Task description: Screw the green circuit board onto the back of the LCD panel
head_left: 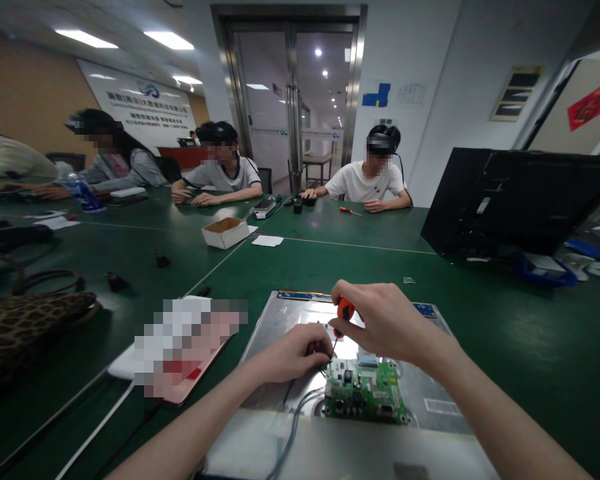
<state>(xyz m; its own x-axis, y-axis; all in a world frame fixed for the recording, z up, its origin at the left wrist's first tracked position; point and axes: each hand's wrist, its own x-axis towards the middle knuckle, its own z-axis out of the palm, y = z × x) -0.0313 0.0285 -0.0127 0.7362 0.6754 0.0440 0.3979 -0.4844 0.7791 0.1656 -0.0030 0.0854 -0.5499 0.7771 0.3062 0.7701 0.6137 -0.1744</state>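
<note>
My right hand (380, 310) is closed round the orange and black handle of a screwdriver (346, 309). The shaft points down to the upper left corner of a green circuit board (365, 390). There my left hand (307, 350) is pinched beside the shaft tip; whatever its fingers hold is hidden. The board lies on the silver metal back of a flat display panel (265, 337), flat on the table before me. Grey cables (294, 427) run from the board's left side over the panel's near edge.
Left of the panel lie a phone in a pink case (190, 373) and a white device (125, 363) with cables. A leopard-print bag (35, 327) is farther left. An open box (225, 235) stands mid-table, a black monitor (520, 200) at right. Several people sit across the green table (370, 257).
</note>
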